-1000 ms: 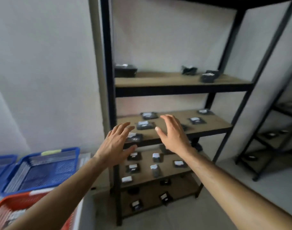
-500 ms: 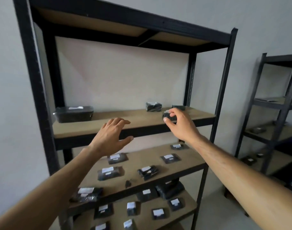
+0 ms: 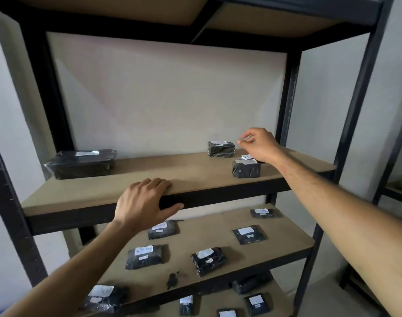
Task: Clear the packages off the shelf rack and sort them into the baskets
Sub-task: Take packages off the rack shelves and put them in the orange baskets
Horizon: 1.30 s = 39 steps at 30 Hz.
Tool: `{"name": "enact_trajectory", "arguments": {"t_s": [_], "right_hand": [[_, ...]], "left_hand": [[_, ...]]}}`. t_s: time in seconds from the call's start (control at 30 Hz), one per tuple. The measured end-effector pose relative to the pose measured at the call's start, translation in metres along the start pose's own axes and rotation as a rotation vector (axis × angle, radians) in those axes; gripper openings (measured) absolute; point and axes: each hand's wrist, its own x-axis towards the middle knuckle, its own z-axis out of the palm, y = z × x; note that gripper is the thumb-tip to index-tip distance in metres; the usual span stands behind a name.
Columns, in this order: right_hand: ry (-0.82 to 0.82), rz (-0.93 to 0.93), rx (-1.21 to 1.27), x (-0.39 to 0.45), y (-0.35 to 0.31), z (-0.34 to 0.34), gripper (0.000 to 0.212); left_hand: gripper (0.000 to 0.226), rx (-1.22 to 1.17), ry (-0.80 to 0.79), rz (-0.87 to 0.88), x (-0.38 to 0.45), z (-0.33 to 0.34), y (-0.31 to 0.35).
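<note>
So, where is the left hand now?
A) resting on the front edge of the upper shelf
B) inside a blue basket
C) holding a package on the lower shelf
A: the left hand lies over the front edge of the upper shelf, holding no package.

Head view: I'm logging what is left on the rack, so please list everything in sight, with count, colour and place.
Rack: one, black frame, tan boards, against white wall.
Large package: one, black with white label, upper shelf, left.
Small packages: two in plain view, black with white labels, upper shelf, right, one at the back, one nearer the front; perhaps another hidden behind the right hand.
Flat packages: six, black with white labels, middle shelf.
Lower packages: several, partly hidden, lowest shelf in view.
Second rack: one, dark, far right.
Left hand: rests on upper shelf's front edge.
Right hand: fingers curled, above the small packages.
</note>
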Motion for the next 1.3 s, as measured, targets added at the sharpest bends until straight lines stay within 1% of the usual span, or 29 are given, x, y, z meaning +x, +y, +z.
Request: {"name": "enact_trajectory", "arguments": {"t_s": [0.07, 0.23, 0.4, 0.5, 0.6, 0.63, 0.73, 0.77, 0.83, 0.93, 1.1, 1.23, 1.3], "right_hand": [[-0.043, -0.003, -0.011, 0.023, 0.009, 0.008, 0.038], [-0.162, 0.008, -0.108, 0.087, 0.036, 0.028, 0.056], [-0.285, 0.007, -0.248, 0.136, 0.062, 0.055, 0.076], [-0.347, -0.017, -0.291, 0.153, 0.071, 0.068, 0.081], [-0.42, -0.008, -0.234, 0.159, 0.07, 0.073, 0.077], [-0.437, -0.004, -0.193, 0.16, 0.069, 0.074, 0.07], [-0.461, -0.02, -0.073, 0.162, 0.066, 0.074, 0.04], [-0.487, -0.02, -0.043, 0.161, 0.066, 0.073, 0.036], [-0.535, -0.033, -0.008, 0.157, 0.068, 0.07, 0.042], [-0.531, -0.095, 0.078, 0.152, 0.07, 0.065, 0.049], [-0.581, -0.14, 0.375, 0.132, 0.048, 0.042, 0.041], [-0.569, -0.221, 0.469, 0.095, 0.002, 0.02, 0.032], [-0.549, -0.266, 0.486, 0.07, -0.026, 0.014, 0.029]], "left_hand": [[0.068, 0.015, 0.093, -0.013, -0.002, 0.003, 0.001], [0.062, 0.021, 0.226, -0.103, 0.001, 0.01, 0.008], [0.06, 0.069, 0.284, -0.182, 0.001, 0.01, 0.015], [0.064, 0.085, 0.29, -0.234, 0.002, 0.009, 0.019], [0.068, 0.095, 0.29, -0.298, 0.003, 0.007, 0.024], [0.069, 0.098, 0.297, -0.313, 0.003, 0.008, 0.026], [0.069, 0.099, 0.303, -0.333, 0.004, 0.007, 0.027], [0.068, 0.1, 0.301, -0.33, 0.004, 0.008, 0.027], [0.066, 0.104, 0.3, -0.32, 0.003, 0.01, 0.026], [0.065, 0.1, 0.278, -0.329, 0.003, 0.009, 0.025], [0.064, 0.043, 0.124, -0.36, 0.006, -0.001, 0.023], [0.061, -0.185, 0.025, -0.323, 0.005, -0.023, 0.019], [0.052, -0.204, 0.015, -0.259, -0.006, -0.041, 0.014]]}}
